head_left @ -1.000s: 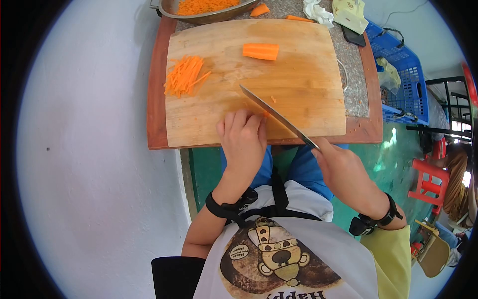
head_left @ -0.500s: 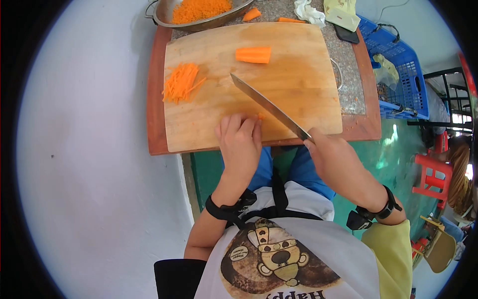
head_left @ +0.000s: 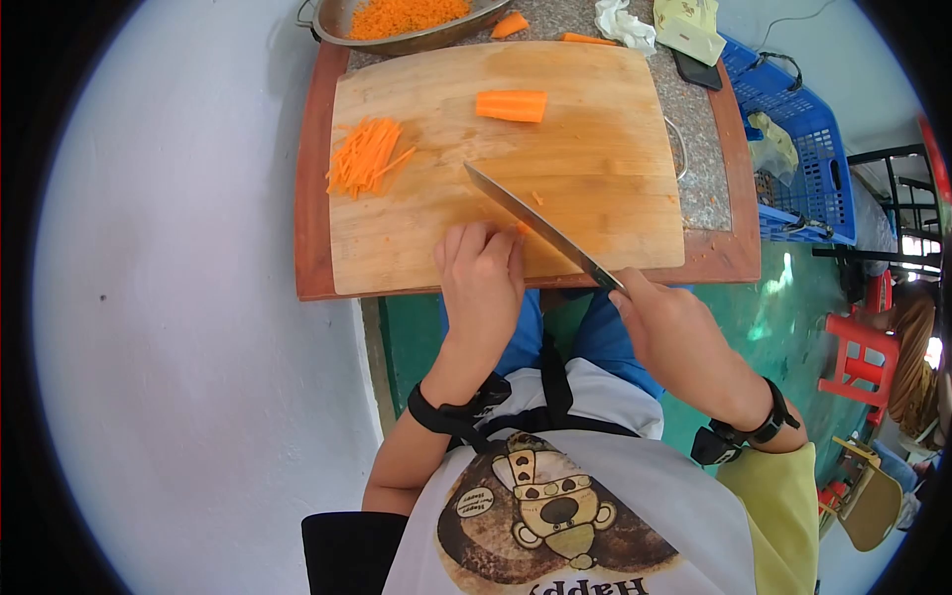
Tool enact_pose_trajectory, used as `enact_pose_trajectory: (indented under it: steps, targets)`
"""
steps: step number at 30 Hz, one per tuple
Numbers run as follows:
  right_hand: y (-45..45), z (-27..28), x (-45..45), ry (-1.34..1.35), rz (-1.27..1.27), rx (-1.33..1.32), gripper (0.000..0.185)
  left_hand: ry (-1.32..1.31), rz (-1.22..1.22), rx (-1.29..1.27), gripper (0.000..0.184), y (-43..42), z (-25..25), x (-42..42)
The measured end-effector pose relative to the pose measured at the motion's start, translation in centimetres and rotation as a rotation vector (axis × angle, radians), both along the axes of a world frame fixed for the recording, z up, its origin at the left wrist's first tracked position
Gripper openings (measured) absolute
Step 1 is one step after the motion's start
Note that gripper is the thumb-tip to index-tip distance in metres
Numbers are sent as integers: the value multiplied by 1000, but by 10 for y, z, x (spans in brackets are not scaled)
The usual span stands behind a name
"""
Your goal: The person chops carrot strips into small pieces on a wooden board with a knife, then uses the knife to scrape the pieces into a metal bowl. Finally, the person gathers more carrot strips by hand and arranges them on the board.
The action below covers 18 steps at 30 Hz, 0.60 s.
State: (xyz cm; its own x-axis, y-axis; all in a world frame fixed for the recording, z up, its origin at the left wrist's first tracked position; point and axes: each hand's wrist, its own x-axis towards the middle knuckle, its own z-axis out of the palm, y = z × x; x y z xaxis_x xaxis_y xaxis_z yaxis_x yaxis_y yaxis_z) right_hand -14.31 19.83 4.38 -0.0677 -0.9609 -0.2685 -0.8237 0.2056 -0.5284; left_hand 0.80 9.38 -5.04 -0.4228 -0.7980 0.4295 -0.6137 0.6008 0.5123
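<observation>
My right hand (head_left: 669, 322) grips the handle of a kitchen knife (head_left: 540, 220), whose blade slants up and to the left over the wooden cutting board (head_left: 605, 149). Close to the blade, at the board's near edge, my left hand (head_left: 481, 273) has its fingers curled down over a piece of carrot (head_left: 522, 228). Most of that piece is hidden by the fingers and blade. A small carrot sliver (head_left: 537, 198) lies just beyond the blade. Farther up the board rests a thick carrot chunk (head_left: 511, 105), and a pile of carrot shreds (head_left: 367, 157) sits at the left.
A metal bowl (head_left: 436, 42) of finely cut carrot stands behind the board. Carrot pieces (head_left: 510, 25), crumpled tissue (head_left: 625, 25) and a dark phone (head_left: 697, 69) lie along the back. A blue crate (head_left: 808, 129) is at the right, a white wall (head_left: 198, 297) at the left.
The knife has shifted slightly toward me, its tip lower on the board. A small carrot sliver now shows on the blade's far side. My left hand stays in nearly the same place.
</observation>
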Motion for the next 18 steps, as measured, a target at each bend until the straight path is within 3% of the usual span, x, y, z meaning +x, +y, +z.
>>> enact_pose_trajectory:
  steps: [18]
  targets:
    - [-3,-8,4,105,36,12,10,-5,-7,7,10,0,-1,1]
